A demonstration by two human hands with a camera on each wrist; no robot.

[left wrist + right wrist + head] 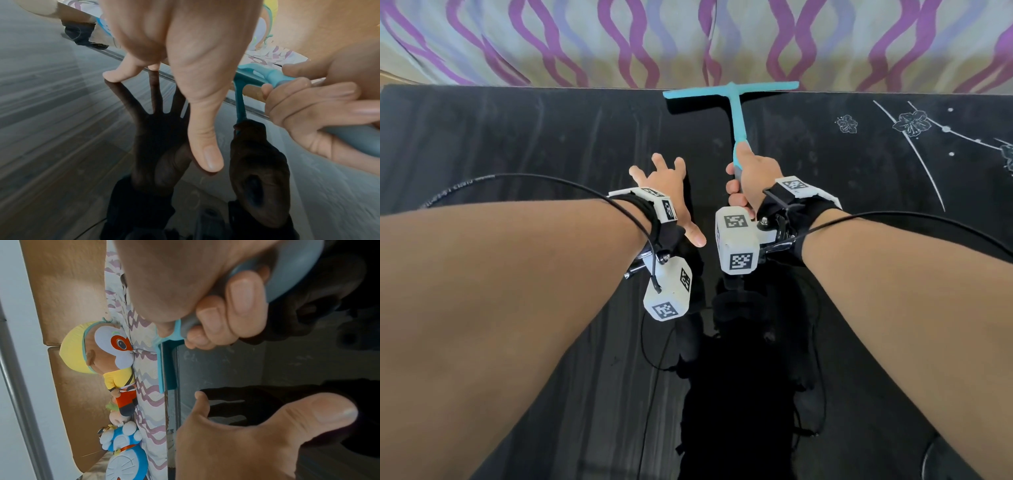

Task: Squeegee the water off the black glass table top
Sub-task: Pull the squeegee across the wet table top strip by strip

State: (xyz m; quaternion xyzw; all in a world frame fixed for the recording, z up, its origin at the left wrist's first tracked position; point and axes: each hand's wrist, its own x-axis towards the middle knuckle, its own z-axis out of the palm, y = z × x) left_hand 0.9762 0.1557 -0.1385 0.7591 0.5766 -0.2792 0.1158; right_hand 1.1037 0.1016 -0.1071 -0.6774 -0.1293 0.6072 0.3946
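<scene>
Fingers (292, 97) of the right hand (751, 178) curled round the teal squeegee (736, 113) handle, blade set at the black worktop (517, 137) far edge, left hand (664, 185) spread wide, fingertips touching glass in the left wrist view, plush toys (107, 356) seen only by the right wrist.

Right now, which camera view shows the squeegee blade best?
The head view: the whole teal squeegee shows, blade lying along the table top's far edge. The left wrist view shows only its handle and neck; the right wrist view shows half the blade edge-on.
</scene>
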